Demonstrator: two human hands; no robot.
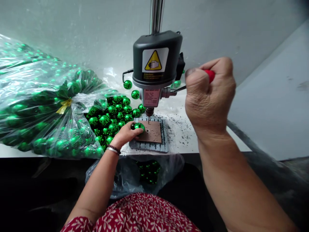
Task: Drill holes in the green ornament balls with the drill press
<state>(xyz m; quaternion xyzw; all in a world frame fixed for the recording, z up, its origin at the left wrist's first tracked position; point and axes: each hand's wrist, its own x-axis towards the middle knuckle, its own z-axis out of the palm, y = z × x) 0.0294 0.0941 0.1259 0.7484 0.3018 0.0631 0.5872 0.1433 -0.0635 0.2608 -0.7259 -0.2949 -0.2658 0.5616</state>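
My left hand (126, 133) grips a shiny green ball (139, 127) between thumb and fingers, just left of the drill bit (148, 120). Beneath it lies a brown board (154, 137) with a small hole, on the slotted base (164, 146) of a bench drill press (156, 61). The bit points down at the board, apart from the ball. Up on the right, my right hand (210, 93) is closed around the drill press lever (180, 89); a red knob (209, 75) shows between its fingers.
A clear plastic bag (79, 100) full of green balls lies on the white table (190, 143), with loose balls (113, 119) spilling out towards the base. Dark shavings (177, 132) are scattered right of it. Another bag (166, 167) with green balls hangs below the table edge.
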